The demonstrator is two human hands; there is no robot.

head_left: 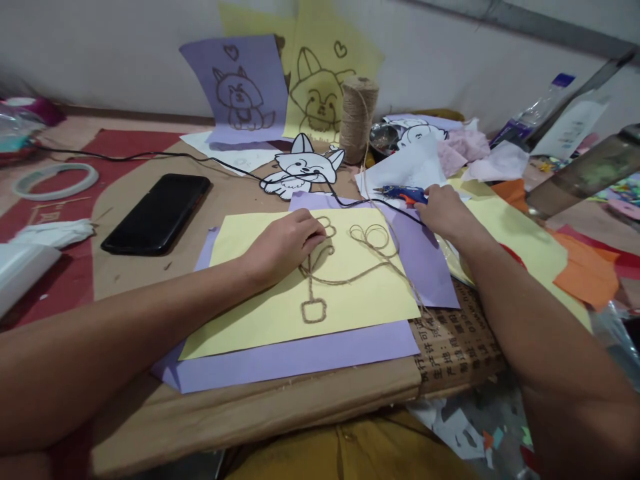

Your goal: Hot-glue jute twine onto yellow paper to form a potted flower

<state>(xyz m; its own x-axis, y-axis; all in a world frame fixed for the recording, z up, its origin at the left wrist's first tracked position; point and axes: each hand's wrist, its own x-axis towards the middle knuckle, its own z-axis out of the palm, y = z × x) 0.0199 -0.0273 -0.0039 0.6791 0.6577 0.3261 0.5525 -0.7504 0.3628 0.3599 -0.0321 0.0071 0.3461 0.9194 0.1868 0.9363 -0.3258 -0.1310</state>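
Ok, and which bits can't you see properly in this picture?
All in the head view:
- Left fingertips, and the twine under them: hidden by the left hand.
- Glue gun handle: hidden by the right hand.
- Right part of the back yellow drawing: hidden by the spool.
- Top of the big bottle: cut off by the right edge.
- Lines on the back white sheet: too faint.
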